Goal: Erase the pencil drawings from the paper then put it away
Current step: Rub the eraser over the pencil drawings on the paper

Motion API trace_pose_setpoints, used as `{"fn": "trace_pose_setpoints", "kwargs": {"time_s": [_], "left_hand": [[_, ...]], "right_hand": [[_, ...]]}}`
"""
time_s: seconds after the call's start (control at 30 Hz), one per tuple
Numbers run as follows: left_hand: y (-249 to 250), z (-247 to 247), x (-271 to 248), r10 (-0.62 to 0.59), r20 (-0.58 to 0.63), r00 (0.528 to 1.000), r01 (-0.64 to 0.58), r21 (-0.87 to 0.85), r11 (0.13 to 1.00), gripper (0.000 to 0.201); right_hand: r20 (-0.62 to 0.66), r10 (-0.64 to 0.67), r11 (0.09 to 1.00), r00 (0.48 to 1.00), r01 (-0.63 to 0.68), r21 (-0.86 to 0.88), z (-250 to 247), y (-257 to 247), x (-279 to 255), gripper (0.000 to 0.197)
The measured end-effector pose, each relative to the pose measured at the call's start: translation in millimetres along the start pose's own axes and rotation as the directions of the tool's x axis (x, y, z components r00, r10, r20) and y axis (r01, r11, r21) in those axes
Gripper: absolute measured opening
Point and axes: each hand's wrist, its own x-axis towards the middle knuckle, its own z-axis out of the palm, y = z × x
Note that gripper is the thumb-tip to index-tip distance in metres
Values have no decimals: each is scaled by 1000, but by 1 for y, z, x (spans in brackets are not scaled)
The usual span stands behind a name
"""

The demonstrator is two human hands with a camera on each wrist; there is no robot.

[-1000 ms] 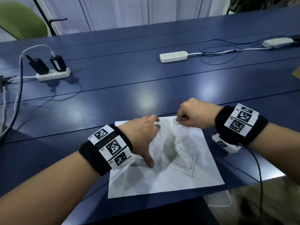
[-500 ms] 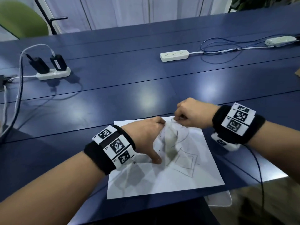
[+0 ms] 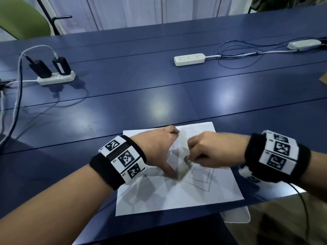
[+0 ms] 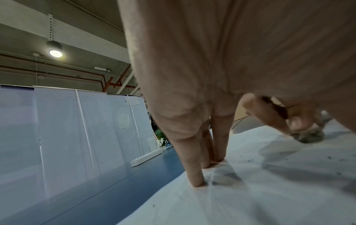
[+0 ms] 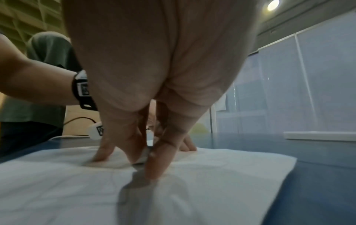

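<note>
A white sheet of paper (image 3: 177,195) lies flat near the front edge of the blue table (image 3: 141,106). A pencilled square (image 3: 201,177) shows on its right half, and faint lines remain higher up. My left hand (image 3: 165,151) presses the sheet with straight, spread fingers (image 4: 194,175). My right hand (image 3: 190,157) is curled, pinching a small eraser (image 4: 308,136) against the paper's middle, just right of the left hand; it is motion-blurred. Dark crumbs dot the paper (image 4: 260,190). In the right wrist view the right hand's fingers (image 5: 158,166) touch the paper (image 5: 212,175).
A white power strip (image 3: 189,59) with cables lies far centre, and another strip with two black chargers (image 3: 56,75) sits far left. A grey adapter (image 3: 303,44) is far right. A green chair (image 3: 23,18) stands beyond the table. The front edge runs just below the paper.
My right hand with the eraser has moved from the paper's far edge toward me, to the middle beside the left thumb. The left hand stays pressed on the sheet.
</note>
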Motion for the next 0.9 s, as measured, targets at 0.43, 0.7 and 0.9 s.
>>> {"fn": "trace_pose_setpoints", "kwargs": {"time_s": [0.43, 0.7, 0.9], "left_hand": [[0, -1, 1, -3, 14, 1000, 3, -5, 1000, 116], [2, -3, 0, 6, 14, 1000, -6, 13, 1000, 115], [3, -2, 0, -4, 20, 1000, 4, 7, 1000, 113]], "right_hand": [[-54, 62, 998, 997, -63, -26, 4, 2, -1, 17], [29, 14, 999, 999, -12, -40, 4, -10, -7, 24], [-146, 169, 974, 975, -187, -125, -3, 29, 3, 17]]}}
